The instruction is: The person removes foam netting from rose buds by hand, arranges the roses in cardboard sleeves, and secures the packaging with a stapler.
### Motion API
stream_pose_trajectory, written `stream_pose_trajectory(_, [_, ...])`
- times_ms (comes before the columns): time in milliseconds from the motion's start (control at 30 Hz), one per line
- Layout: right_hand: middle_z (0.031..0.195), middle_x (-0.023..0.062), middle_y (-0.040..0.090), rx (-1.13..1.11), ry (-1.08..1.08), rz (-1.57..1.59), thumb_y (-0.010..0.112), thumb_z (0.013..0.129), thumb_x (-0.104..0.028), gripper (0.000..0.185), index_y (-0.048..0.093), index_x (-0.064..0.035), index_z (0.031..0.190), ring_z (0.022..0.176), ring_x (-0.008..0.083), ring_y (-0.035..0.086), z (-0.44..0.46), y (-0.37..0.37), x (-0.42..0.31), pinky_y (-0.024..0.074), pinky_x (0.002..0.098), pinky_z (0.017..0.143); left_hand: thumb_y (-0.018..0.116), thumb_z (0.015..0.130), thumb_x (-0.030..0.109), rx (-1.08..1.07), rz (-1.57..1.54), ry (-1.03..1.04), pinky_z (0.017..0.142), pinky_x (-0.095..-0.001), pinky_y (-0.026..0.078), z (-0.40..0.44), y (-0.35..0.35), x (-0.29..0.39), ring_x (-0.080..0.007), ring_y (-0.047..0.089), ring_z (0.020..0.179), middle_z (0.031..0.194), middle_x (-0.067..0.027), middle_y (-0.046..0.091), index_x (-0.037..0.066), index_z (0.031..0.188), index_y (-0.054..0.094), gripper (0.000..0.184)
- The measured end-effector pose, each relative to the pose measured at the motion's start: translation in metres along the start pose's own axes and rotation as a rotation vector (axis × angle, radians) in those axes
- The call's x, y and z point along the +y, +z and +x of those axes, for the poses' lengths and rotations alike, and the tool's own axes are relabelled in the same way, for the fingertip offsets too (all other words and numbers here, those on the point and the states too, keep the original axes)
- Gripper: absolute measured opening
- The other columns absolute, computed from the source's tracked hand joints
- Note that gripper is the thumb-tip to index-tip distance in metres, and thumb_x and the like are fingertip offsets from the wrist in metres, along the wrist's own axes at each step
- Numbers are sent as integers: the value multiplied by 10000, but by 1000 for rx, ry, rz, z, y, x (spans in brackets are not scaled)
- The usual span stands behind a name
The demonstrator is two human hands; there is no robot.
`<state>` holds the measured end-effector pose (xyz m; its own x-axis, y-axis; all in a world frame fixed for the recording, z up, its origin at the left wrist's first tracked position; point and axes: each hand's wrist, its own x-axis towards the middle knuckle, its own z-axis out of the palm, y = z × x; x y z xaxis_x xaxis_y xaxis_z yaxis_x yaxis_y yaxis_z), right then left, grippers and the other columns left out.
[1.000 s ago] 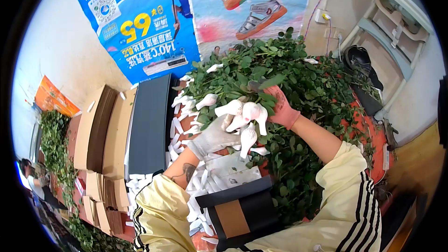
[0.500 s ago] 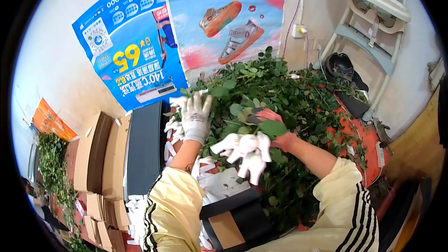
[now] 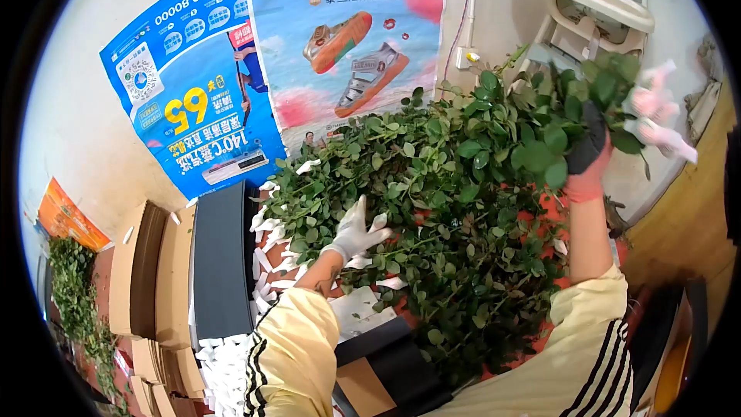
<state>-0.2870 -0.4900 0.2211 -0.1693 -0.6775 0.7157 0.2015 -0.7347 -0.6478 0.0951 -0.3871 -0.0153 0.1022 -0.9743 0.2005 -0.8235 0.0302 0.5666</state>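
Note:
My right hand [image 3: 590, 156], in a pink and dark glove, is raised at the right, closed round a leafy bunch of flowers [image 3: 548, 120]. The white-pink wrapped heads [image 3: 658, 112] of that bunch point right and are blurred. My left hand [image 3: 356, 233], in a white glove, is over the left part of the leafy pile [image 3: 440, 216] with its fingers spread. Nothing shows in its grasp. White sleeves [image 3: 262, 266] lie scattered left of it.
Stacked brown cardboard [image 3: 137, 270] and dark sheets [image 3: 222, 262] stand at the left. A black wrap with a brown panel [image 3: 367, 388] lies at the front. Posters [image 3: 347, 38] cover the wall. A high chair [image 3: 587, 8] stands at the back right.
My right hand has lifted the bunch from the middle up to the right, turning its heads rightward. My left hand released the heads, reached up and came down over the leaves. The view shifted.

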Motion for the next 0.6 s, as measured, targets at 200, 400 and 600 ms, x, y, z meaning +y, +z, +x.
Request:
stream_pose_trajectory(200, [1196,125,551,58,-235,160,495,903,-104,292,543,35,1154,1035,219,567,-32,-5,-39,472,364,887,750,594,536,-184,34,-277,1076,-416,192,40,7,86,-341,369,1265,1331,-270,386,40,1438,-52,1266])
stream_pose_trajectory(400, [1210,110,549,-31,206,608,467,917,-141,335,516,21,1207,1068,199,553,19,-66,-49,437,344,930,628,788,322,-96,-210,-130,841,-336,479,53,3,67,-270,617,971,1042,-147,640,142,1265,493,528])
stream_pose_trajectory(600, [1088,75,609,-206,-329,-232,594,832,-113,319,572,-14,1135,955,174,595,85,-122,-22,488,312,848,562,831,219,6,230,211,747,-383,488,31,-111,27,-317,619,835,900,-174,639,168,1198,542,371])
